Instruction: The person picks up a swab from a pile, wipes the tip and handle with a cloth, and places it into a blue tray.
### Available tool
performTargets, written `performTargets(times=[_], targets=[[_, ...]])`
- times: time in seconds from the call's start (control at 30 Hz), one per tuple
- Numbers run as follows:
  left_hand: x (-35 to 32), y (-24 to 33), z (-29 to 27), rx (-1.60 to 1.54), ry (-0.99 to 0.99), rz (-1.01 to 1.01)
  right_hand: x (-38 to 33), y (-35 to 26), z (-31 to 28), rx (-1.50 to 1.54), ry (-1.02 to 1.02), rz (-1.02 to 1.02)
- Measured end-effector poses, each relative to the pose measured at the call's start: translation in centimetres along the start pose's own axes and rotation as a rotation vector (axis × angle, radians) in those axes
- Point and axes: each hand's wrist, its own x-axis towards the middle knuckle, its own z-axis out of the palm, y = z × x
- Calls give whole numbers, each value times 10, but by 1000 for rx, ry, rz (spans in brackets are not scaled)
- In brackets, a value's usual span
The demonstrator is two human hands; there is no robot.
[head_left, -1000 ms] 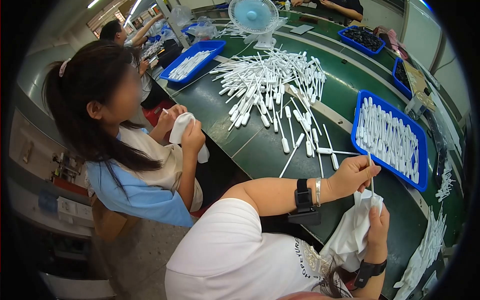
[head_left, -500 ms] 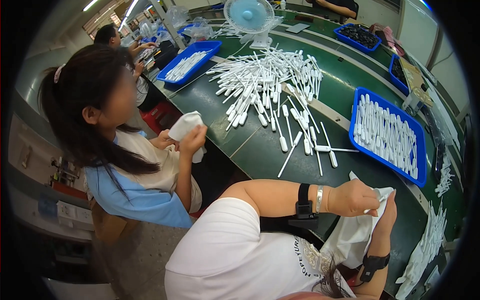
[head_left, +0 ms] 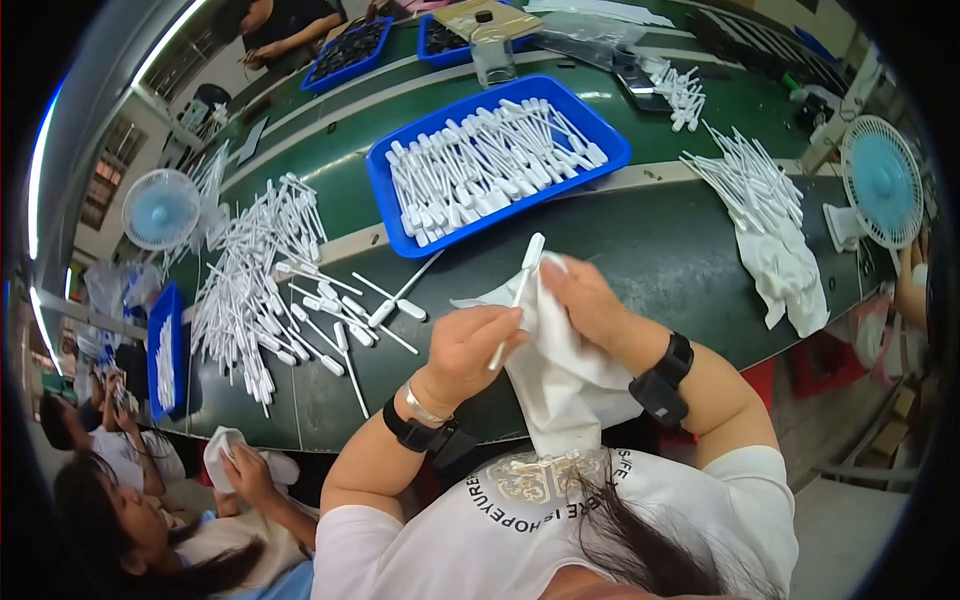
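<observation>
In front of my chest, my left hand (head_left: 468, 350) is closed around the thin part of a white plastic stick (head_left: 534, 252) with a wide paddle-like end, which points up and away. My right hand (head_left: 585, 300) grips a white cloth (head_left: 560, 380) right beside the stick; the cloth hangs down toward my shirt. Whether the right fingers also press on the stick is hidden by the folds. Just beyond my hands stands a blue tray (head_left: 520, 213) full of similar sticks laid side by side. A loose heap of sticks (head_left: 255, 270) spreads on the green table at left.
At right, more sticks (head_left: 755, 190) lie partly on another white cloth (head_left: 785, 280). Fans stand at left (head_left: 160, 210) and right (head_left: 882, 180). Trays of black parts (head_left: 345, 58) and a clear container (head_left: 492, 62) are at the back. A co-worker at left holds a cloth (head_left: 222, 455).
My view has swung to the right, so the tray is now central and the heap lies left. The stick now stands out above the cloth between my hands.
</observation>
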Motion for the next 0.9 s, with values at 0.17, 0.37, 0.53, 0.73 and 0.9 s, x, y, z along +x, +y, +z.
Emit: performTargets(times=[0.17,0.37,0.53,0.73,0.9], targets=[[-12,-2,0,-485,267,-476,18,-1,-29,138,115,-22],[7,-26,-15,-849,527,-909,19,6,-27,-127,13,4],[56,-61,-26,-794,457,-883,17,6,-25,-434,-36,-94],[122,-130,4,255,-162,-574,16,5,-22,-510,-49,-126],[122,-180,31,665,-553,-364,16,12,-23,-532,-77,-154]])
